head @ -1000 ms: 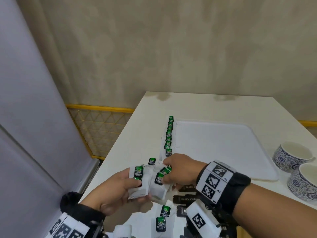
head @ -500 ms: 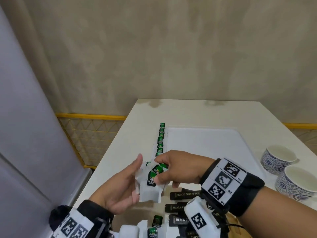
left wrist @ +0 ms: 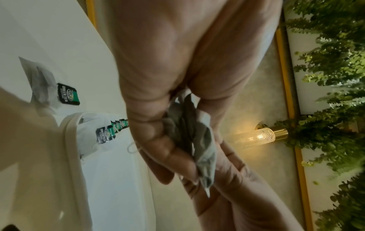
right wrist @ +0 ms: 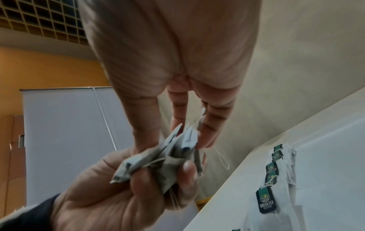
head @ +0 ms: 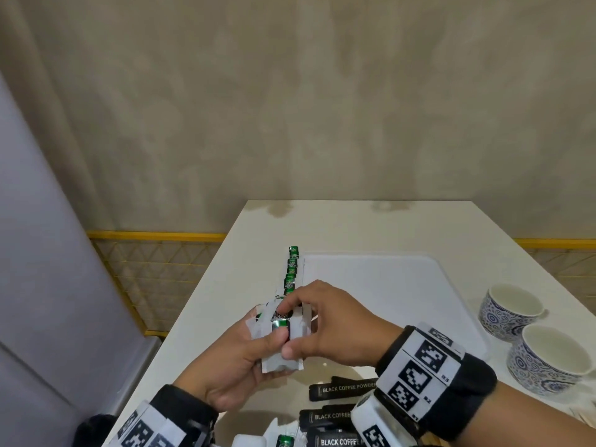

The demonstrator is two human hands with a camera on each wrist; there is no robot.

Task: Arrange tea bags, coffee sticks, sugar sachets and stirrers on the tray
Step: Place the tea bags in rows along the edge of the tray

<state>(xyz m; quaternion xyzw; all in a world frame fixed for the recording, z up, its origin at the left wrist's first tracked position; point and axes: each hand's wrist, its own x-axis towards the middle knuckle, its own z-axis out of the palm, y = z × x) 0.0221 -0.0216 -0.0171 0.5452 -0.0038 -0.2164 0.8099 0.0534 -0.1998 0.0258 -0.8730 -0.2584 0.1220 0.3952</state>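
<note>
A bunch of white tea bags [head: 280,343] with green tags is held up above the table's near left part. My left hand [head: 238,359] grips the bunch from below, thumb on its front. My right hand [head: 319,321] pinches the same bags [right wrist: 177,150] from the right, forefinger on a tag. The left wrist view shows the bags [left wrist: 197,140] squeezed between thumb and fingers. A row of green-tagged tea bags [head: 292,269] lines the left edge of the white tray [head: 387,285]. Black coffee sticks [head: 342,388] lie on the table under my right wrist.
Two blue-patterned cups [head: 509,311] [head: 554,356] stand right of the tray. More tea bags [head: 283,441] lie at the near edge. The table's left edge drops off toward a yellow railing [head: 154,235] and a grey panel [head: 48,253].
Both hands have lifted the gathered tea bags off the table and drawn them together into one tight bunch. The view has tilted up slightly.
</note>
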